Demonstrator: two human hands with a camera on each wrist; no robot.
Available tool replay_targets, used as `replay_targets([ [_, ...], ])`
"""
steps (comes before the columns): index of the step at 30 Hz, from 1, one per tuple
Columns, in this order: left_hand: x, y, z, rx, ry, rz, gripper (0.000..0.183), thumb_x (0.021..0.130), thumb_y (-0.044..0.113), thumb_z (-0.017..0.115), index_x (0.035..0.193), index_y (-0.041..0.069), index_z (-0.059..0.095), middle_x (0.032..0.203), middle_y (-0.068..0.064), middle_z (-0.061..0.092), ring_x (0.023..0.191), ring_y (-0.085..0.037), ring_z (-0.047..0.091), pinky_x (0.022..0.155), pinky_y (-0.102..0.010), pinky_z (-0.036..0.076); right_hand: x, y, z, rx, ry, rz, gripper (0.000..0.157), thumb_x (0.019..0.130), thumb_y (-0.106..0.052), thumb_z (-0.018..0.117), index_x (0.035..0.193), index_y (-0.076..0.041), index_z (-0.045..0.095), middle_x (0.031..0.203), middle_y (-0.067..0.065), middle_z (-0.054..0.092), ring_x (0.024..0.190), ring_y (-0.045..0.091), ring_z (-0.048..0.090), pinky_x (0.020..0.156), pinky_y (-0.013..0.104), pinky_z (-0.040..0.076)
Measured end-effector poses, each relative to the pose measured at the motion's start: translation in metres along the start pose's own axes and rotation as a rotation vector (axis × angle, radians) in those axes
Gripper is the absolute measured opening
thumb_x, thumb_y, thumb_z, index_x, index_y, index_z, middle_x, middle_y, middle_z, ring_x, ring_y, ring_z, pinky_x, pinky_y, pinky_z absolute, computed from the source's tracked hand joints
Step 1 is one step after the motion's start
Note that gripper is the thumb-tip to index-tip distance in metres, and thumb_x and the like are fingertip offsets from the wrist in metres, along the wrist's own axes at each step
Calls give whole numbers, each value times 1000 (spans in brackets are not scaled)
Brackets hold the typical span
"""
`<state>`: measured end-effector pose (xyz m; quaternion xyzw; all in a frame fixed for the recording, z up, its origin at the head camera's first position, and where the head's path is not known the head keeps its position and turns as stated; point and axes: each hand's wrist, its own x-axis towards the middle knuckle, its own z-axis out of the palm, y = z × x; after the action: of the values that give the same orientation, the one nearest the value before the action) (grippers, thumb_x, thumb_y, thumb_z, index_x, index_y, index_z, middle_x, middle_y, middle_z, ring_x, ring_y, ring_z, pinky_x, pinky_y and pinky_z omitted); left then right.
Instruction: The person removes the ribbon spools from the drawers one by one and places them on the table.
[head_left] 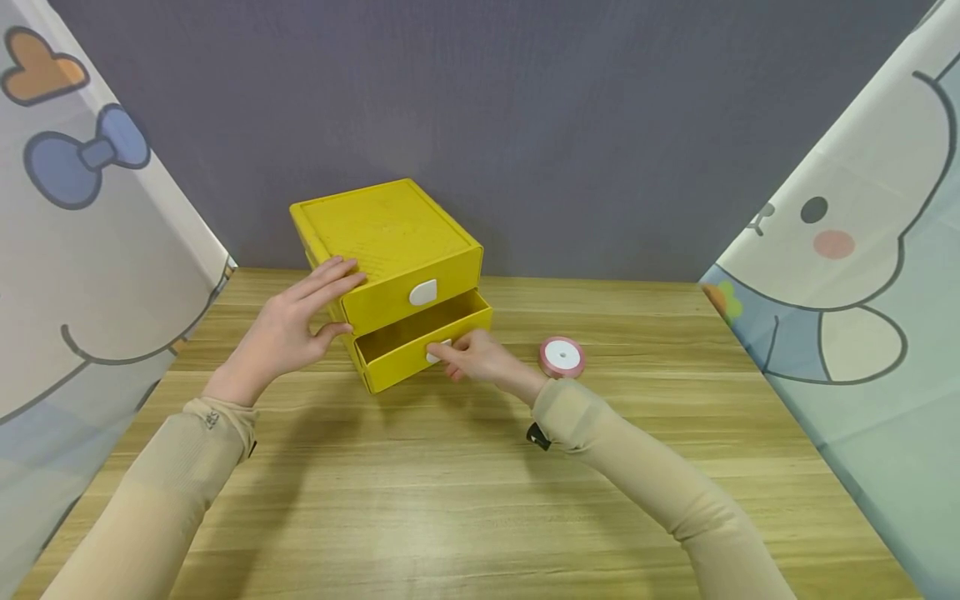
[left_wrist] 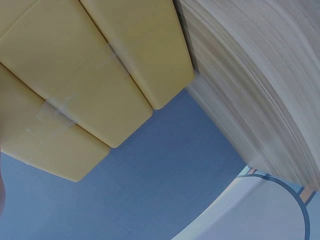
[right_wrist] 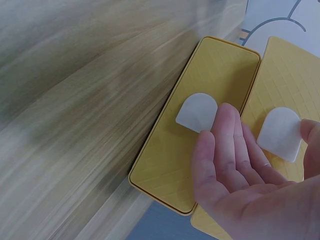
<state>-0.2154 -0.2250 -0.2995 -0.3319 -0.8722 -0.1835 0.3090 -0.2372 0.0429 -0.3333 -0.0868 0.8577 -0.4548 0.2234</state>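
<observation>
A yellow drawer cabinet (head_left: 386,229) stands toward the back of the table. Below its top drawer, another drawer (head_left: 408,333) is pulled partway out, and its visible inside looks bare. My right hand (head_left: 483,358) pinches the white handle (right_wrist: 281,132) of that drawer between thumb and index finger. In the right wrist view, its other fingers lie near the white handle (right_wrist: 199,112) of a lower drawer front. My left hand (head_left: 292,321) rests on the cabinet's front left, its fingers straight on the top and its thumb by the side. The left wrist view shows the stacked yellow side (left_wrist: 100,75).
A pink-rimmed spool (head_left: 562,357) with a white face lies on the wooden table (head_left: 450,500), right of the cabinet. A dark grey panel (head_left: 525,125) rises behind. Cartoon-printed cloths (head_left: 847,250) bound both sides.
</observation>
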Motion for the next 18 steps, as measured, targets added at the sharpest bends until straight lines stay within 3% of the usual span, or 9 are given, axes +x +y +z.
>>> replay_targets([
  [10, 0, 0, 0, 1, 3, 1, 74, 68, -5, 80, 136, 8, 54, 144, -13, 51, 138, -28, 43, 107, -47, 44, 5, 1, 0, -12, 7, -17, 46, 91, -48, 59, 85, -4, 71, 88, 11, 73, 93, 35, 68, 93, 40, 55],
  [18, -1, 0, 0, -4, 6, 3, 74, 68, -5, 80, 136, 8, 54, 144, -13, 50, 139, -27, 42, 109, -44, 42, 8, 0, 1, -14, -1, -19, 45, 92, -48, 58, 82, -5, 68, 102, 21, 71, 95, 36, 68, 88, 38, 56],
])
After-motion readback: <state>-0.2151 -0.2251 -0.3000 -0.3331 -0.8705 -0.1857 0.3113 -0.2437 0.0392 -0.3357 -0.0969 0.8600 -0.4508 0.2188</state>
